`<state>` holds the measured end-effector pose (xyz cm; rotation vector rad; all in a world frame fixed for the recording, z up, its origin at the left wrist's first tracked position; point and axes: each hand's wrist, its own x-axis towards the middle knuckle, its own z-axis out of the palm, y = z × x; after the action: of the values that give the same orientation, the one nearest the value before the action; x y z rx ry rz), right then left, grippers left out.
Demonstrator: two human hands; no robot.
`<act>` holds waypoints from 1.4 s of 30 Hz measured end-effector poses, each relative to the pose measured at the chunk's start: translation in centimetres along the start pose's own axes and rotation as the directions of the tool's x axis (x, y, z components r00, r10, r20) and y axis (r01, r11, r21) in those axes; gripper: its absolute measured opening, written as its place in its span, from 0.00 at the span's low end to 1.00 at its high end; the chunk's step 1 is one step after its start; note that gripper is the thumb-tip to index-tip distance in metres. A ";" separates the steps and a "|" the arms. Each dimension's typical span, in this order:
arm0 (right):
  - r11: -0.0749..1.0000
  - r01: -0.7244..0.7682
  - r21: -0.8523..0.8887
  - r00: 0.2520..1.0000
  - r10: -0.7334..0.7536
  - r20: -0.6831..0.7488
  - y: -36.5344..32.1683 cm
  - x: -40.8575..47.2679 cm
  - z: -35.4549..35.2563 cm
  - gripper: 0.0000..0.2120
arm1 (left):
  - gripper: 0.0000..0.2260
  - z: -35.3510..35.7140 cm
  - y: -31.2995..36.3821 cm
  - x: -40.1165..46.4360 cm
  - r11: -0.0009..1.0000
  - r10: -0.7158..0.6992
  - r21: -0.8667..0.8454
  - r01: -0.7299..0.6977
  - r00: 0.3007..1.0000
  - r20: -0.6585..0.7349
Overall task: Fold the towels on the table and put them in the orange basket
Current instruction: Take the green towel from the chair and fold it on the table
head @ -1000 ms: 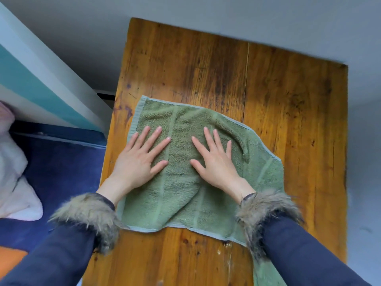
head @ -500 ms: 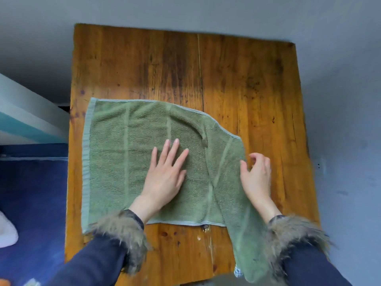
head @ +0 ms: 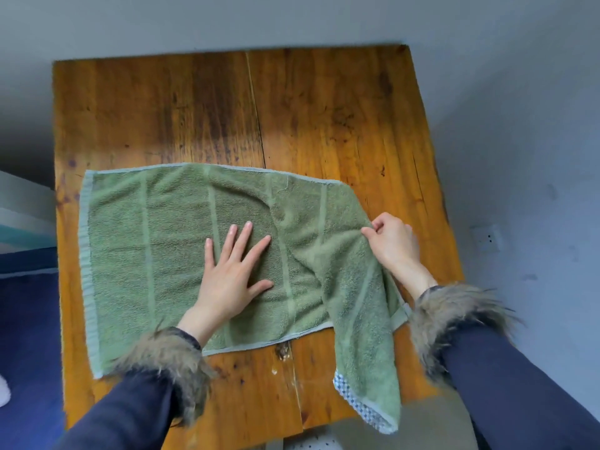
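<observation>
Head view shows the towel (head: 181, 254) spread on the table (head: 324, 118), its right end trailing off the near edge. Left hand (head: 232, 274) presses flat on it, fingers straight, while the right hand (head: 391, 241) pinches the right edge. Spreading step, I judge; next, pull that end square before folding.

Worn wooden table (head: 324, 125) against grey wall (head: 292, 17); blue floor (head: 29, 319) left.

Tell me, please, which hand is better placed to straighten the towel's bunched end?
The right hand: it already pinches the green towel at its rumpled right edge, while the left hand lies flat, pinning the middle.
</observation>
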<state>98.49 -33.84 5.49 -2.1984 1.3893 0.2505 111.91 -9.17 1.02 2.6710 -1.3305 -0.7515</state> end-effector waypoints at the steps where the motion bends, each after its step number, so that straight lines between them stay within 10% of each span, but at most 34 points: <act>1: 1.000 0.017 -0.008 1.000 -0.017 -0.017 0.0 0.9 -0.8 0.07 | 0.36 -0.1 0.2 0.0 1.000 -0.015 -0.006 0.015 1.000 0.004; 8: 0.977 0.143 0.159 0.978 -0.115 -0.176 -0.7 5.7 -4.1 0.08 | 0.36 -1.3 1.5 0.1 0.988 -0.156 0.007 0.156 0.987 0.037; 25: 0.991 0.050 -0.123 0.991 -0.034 0.132 5.7 2.5 -1.1 0.08 | 0.41 0.6 6.2 -0.4 0.965 -0.259 -0.027 0.260 0.965 0.036; 34: 0.975 0.096 0.199 0.963 -0.040 -0.267 2.0 9.4 -5.9 0.08 | 0.52 -1.0 3.5 -1.6 0.941 -0.332 -0.010 0.338 0.932 0.147; 42: 0.945 0.322 0.063 0.936 -0.308 -0.172 2.1 6.5 -2.2 0.18 | 0.41 -1.4 4.2 -0.3 0.971 -0.224 -0.051 0.234 0.962 0.153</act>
<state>99.36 -40.86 3.96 -2.3645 1.0777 -0.1055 109.33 -11.80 3.48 2.7925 -1.0080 -1.0161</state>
